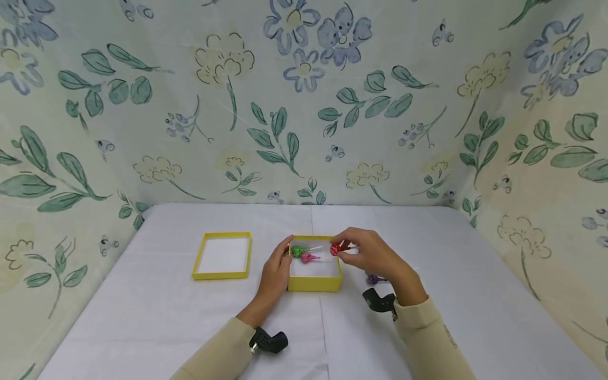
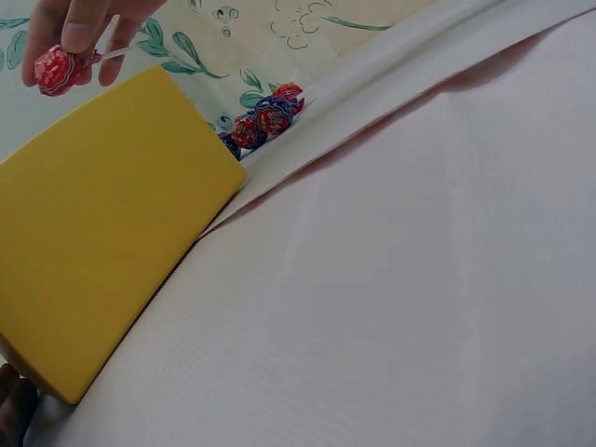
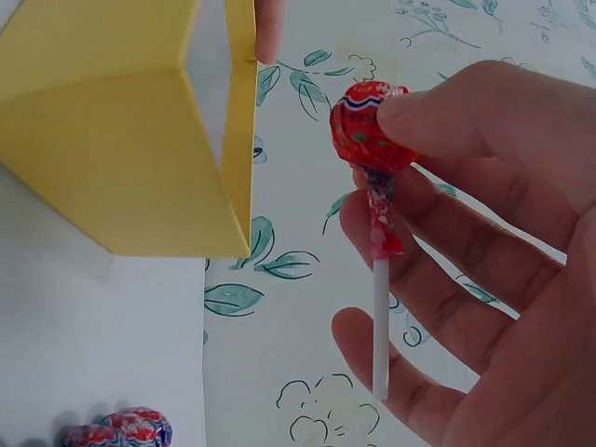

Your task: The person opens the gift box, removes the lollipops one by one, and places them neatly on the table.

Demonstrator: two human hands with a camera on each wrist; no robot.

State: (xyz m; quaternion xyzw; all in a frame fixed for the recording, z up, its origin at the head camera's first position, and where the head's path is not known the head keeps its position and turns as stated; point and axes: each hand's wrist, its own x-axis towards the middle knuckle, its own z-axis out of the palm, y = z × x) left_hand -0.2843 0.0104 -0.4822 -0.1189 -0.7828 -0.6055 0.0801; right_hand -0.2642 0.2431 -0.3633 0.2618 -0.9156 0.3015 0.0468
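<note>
My right hand [image 1: 370,250] pinches a red-wrapped lollipop [image 3: 368,130] by its round head, its white stick pointing down past the fingers in the right wrist view. It hovers at the right rim of a yellow box [image 1: 314,284]. Inside the box lie a green lollipop [image 1: 297,251] and a pink lollipop [image 1: 309,257], sticks toward the right. Along the box's left wall rests my left hand [image 1: 274,272], its fingers extended against the outside. Only dark fingertips of it show at the corner of the left wrist view.
A yellow-rimmed square lid [image 1: 220,275] lies on the white tablecloth, left of the box. Several more lollipops [image 2: 270,116] in red and dark blue wrappers lie right of the box, partly hidden under my right wrist in the head view. Floral cloth walls [image 1: 304,132] surround the table.
</note>
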